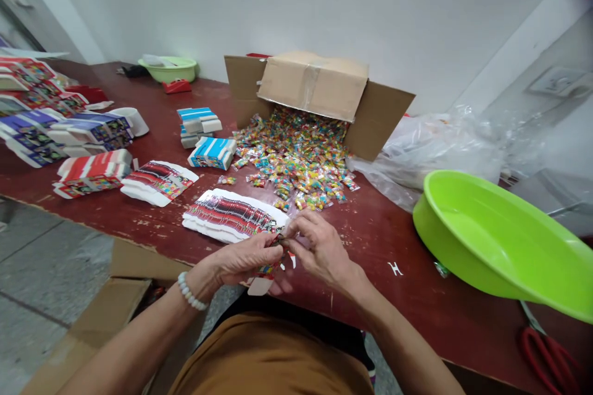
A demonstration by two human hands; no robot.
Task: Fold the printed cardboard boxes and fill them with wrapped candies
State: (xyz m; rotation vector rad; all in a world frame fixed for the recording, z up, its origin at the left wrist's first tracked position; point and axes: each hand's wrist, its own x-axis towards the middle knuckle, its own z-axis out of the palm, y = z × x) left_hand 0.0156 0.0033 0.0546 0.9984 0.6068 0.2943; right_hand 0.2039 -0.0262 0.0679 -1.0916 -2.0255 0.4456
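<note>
Close to the table's front edge, my left hand is closed around a small printed carton, whose white flap points down toward me. The fingers of my right hand pinch together at the carton's upper end; whether they also hold something small is hidden. Just beyond my hands lies a fanned row of flat red printed cartons. A pile of small wrapped candies spreads behind it, spilling from a cardboard box tipped on its side.
Bundled red cartons, blue cartons and purple cartons stand at left. On the right are a large green basin, clear plastic bags and red-handled scissors. An open cardboard box sits below the table edge.
</note>
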